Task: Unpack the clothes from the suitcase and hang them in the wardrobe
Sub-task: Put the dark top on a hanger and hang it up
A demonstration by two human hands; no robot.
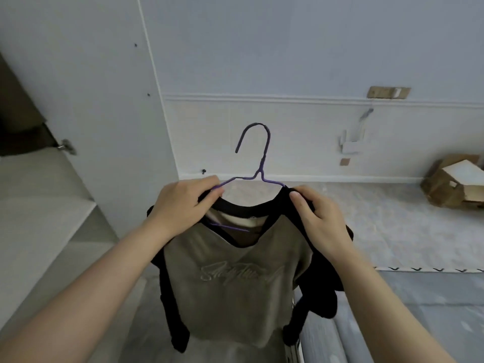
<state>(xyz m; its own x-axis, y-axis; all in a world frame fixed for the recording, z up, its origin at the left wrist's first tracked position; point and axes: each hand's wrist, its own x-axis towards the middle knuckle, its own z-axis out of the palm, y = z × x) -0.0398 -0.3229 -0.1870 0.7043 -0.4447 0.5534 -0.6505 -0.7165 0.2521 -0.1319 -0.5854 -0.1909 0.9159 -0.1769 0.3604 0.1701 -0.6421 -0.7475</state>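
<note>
A grey-brown T-shirt (230,289) with black collar, black sleeves and embroidered script on the chest hangs on a purple wire hanger (259,166). The hanger's hook points up above the collar; its lower bar shows inside the neck opening. My left hand (183,205) grips the shirt's left shoulder at the collar, over the hanger's arm. At the right shoulder my right hand (319,221) pinches the black fabric, thumb on top. The suitcase is out of view.
A white wardrobe door (86,87) stands open at the left, with a hinge (66,146) and the dark wardrobe interior (18,121) beyond it. A torn cardboard box (455,182) lies on the floor at the right. A pale wall (288,61) is straight ahead.
</note>
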